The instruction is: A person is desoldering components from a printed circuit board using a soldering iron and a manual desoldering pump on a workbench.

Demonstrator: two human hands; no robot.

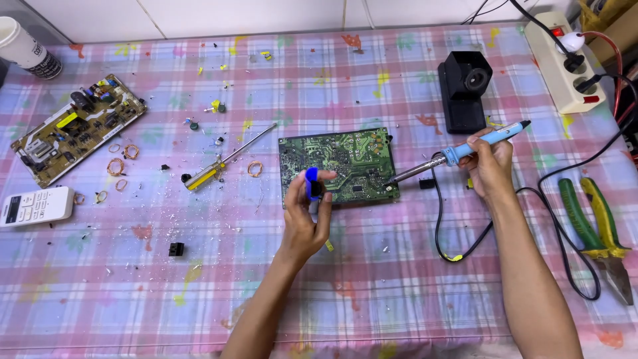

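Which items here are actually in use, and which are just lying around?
In use:
right hand holding blue soldering iron
left hand pinching small blue tool
green circuit board

Lying about:
screwdriver
pliers
second circuit board
white remote
paper cup
copper wire rings

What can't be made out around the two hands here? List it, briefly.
- Head view: the small blue and black thing in the left hand; fingers cover most of it, so its kind is unclear.
- Soldering iron tip in the right hand: too small to tell whether it touches the green circuit board.
- Pliers: jaw tips cut by the right edge.
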